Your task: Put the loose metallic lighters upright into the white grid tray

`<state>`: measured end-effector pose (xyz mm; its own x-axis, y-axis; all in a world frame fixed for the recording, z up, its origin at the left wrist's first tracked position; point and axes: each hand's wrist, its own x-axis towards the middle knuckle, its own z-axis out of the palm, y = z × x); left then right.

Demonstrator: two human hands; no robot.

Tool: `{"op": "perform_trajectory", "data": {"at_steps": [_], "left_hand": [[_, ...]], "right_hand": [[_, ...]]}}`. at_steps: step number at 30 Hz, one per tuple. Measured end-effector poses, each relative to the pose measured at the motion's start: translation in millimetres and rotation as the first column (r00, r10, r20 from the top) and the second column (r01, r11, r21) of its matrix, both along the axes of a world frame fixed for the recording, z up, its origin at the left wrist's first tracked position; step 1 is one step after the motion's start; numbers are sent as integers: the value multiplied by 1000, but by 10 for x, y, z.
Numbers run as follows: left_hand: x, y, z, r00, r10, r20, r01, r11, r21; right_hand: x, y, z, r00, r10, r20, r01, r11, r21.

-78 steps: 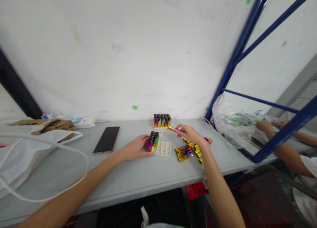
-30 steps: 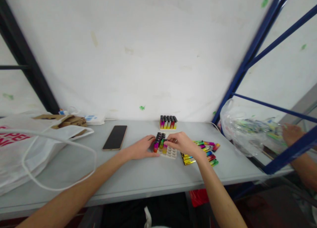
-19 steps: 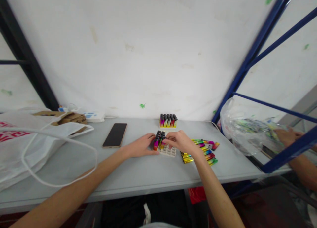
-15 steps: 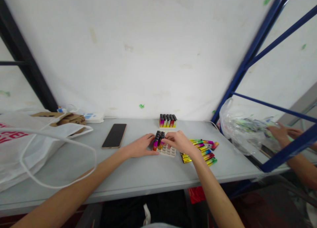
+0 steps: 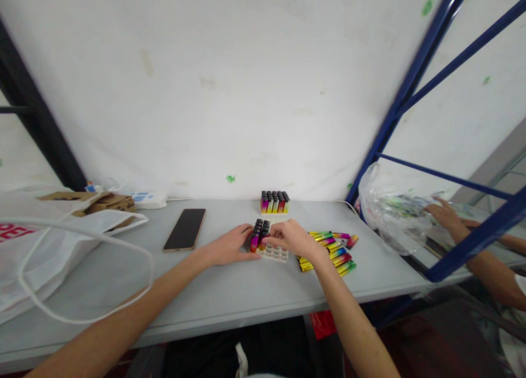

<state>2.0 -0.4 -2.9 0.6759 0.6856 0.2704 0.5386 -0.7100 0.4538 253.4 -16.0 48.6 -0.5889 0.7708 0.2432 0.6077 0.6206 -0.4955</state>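
Observation:
Black-topped, coloured cigarette lighters [image 5: 255, 236] stand upright in two columns in the left part of a white slotted tray [image 5: 279, 253]. My left hand [image 5: 230, 246] holds the tray's left side, thumb at the front corner and fingers further back. My right hand [image 5: 292, 238] is closed, its thumb and fingertips pinching a lighter [image 5: 263, 245] at the second column; the fingers partly cover it. Bare slots show under and in front of this hand. Right of it lies a pile of shiny multicoloured lighters [image 5: 329, 252].
Behind stands a full tray of lighters [image 5: 274, 202] near the wall. A phone [image 5: 184, 229] lies left on the grey table [image 5: 230, 296]. White plastic bags [image 5: 82, 252] and a looped cable fill the left. Past a blue post [image 5: 384, 120], a co-worker's hands [image 5: 447, 216] are beside a clear bag [image 5: 382, 219].
The view has shifted slightly. My right hand stays at the second column, its fingers a little lower and closer around the lighter there. My left hand keeps its place at the tray.

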Motion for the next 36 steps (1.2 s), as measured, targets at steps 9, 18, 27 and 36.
{"op": "perform_trajectory", "data": {"at_steps": [9,18,27,36], "left_hand": [[-5,-3,31,1000,15,-12,-15,1000,-12],[-3,-12,57,999,29,-36,-30,999,-32],[-8,5,31,997,45,-57,-46,999,-26],[5,-29,78,997,49,-62,-51,998,-41]], "right_hand": [[632,160,69,991,-79,107,102,969,-226],[1277,372,-74,905,-329,271,381,909,-170],[1288,535,-272,849,-417,324,435,900,16],[1183,562,-313,893,-443,-82,450,867,217]]}}
